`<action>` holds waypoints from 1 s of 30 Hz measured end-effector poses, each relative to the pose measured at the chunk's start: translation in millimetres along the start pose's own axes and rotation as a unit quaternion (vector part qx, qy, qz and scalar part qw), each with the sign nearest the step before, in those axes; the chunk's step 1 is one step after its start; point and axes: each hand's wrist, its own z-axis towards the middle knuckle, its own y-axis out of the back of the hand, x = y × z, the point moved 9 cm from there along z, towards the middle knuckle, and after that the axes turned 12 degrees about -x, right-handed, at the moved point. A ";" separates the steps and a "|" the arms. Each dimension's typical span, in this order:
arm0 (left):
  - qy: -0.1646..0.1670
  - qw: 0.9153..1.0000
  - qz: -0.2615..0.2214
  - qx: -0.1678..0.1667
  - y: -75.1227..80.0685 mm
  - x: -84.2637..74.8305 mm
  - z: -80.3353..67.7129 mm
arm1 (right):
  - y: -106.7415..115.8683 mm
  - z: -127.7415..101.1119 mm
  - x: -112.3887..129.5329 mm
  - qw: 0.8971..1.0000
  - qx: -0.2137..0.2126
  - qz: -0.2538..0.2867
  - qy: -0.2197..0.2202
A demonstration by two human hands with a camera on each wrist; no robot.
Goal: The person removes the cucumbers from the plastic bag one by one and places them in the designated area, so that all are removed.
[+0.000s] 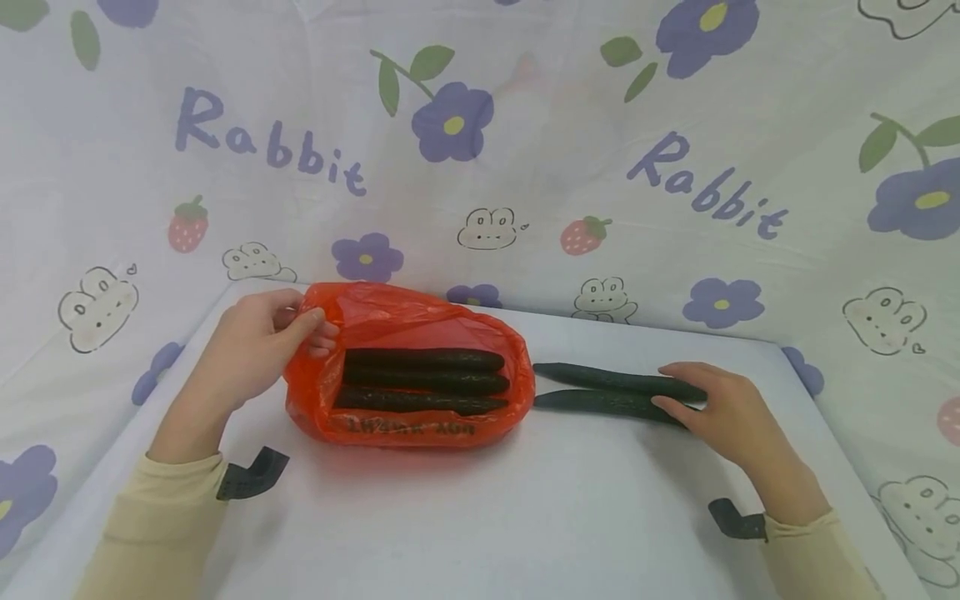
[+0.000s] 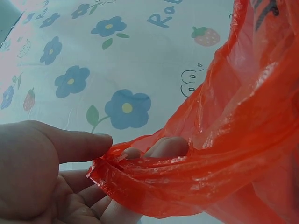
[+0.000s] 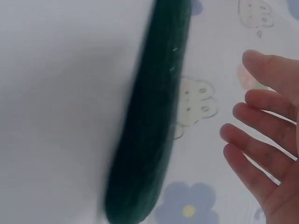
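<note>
A red plastic bag [image 1: 420,321] lies on the white table [image 1: 525,517], its mouth facing me, with three dark green cucumbers [image 1: 423,379] inside. My left hand [image 1: 321,329] pinches the bag's left rim between thumb and fingers. In the left wrist view the same hand [image 2: 126,150] holds the bunched red film of the bag [image 2: 243,140]. Two more cucumbers [image 1: 600,379] lie side by side just right of the bag. My right hand [image 1: 678,385] rests with straight fingers on their right ends. The right wrist view shows one cucumber [image 3: 149,140] beside the spread fingers [image 3: 261,140].
A cloth backdrop [image 1: 675,183] printed with flowers, rabbits and strawberries rises behind and to both sides of the table. Bare table surface stretches in front of the bag and cucumbers, toward me.
</note>
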 end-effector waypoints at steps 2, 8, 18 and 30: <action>0.001 1.000 0.000 0.001 -0.5 -0.2 -0.1 | 0.8 3.3 5.1 1.000 0.003 0.003 -0.002; -0.003 1.000 -0.002 -0.001 -0.2 -0.1 0.4 | 3.5 15.8 24.0 1.000 -0.013 0.021 0.013; -0.004 1.000 -0.012 -0.011 2.5 -3.4 0.2 | -4.6 37.7 52.3 0.999 0.007 0.050 0.016; -0.008 1.000 -0.012 -0.012 2.3 -2.8 1.2 | -17.3 55.4 71.6 0.997 0.048 0.064 0.011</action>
